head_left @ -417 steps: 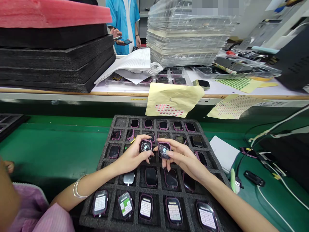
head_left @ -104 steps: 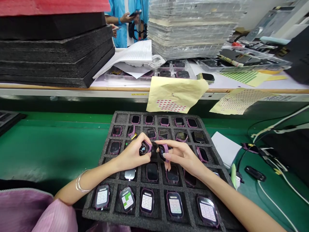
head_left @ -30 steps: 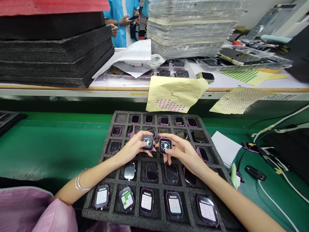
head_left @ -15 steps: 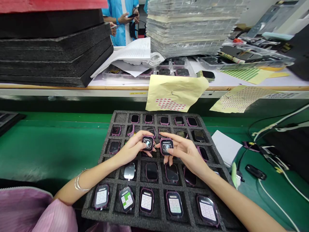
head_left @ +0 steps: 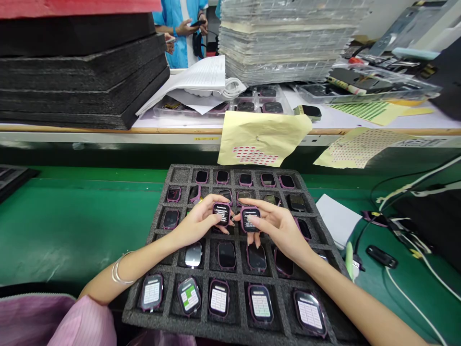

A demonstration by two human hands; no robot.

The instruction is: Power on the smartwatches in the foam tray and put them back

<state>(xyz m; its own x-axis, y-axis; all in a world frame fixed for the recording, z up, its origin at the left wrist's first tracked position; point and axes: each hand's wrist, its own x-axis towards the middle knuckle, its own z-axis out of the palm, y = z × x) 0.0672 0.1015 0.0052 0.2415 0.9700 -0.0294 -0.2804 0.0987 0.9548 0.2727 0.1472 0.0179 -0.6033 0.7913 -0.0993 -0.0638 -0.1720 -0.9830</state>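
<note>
My left hand (head_left: 202, 217) grips a purple-framed smartwatch (head_left: 222, 209), its thumb at the lit screen, which shows lines of white text on black. A second purple smartwatch (head_left: 251, 225) is held in my right hand (head_left: 277, 223), whose thumb lies over its screen; a similar text list shows there. Both watches are raised side by side above a dark grey foam tray (head_left: 205, 327). Purple watches sit in many of its square compartments. Along the near row, several screens glow with white grids, and one watch (head_left: 189, 296) has green cells. Most other screens are dark.
Behind the tray runs a shelf edge (head_left: 173, 130) with yellow sticker sheets (head_left: 264, 134) hanging over it. Black foam trays (head_left: 72, 77) and clear plastic trays (head_left: 281, 43) are stacked above. Cables (head_left: 414, 298) lie at right. Beyond, a person in blue (head_left: 180, 53) holds a phone.
Both held watches' screens have switched: the left from a watch-face-like picture to a text list, the right from a mixed picture to a text list. The hands have barely moved.
</note>
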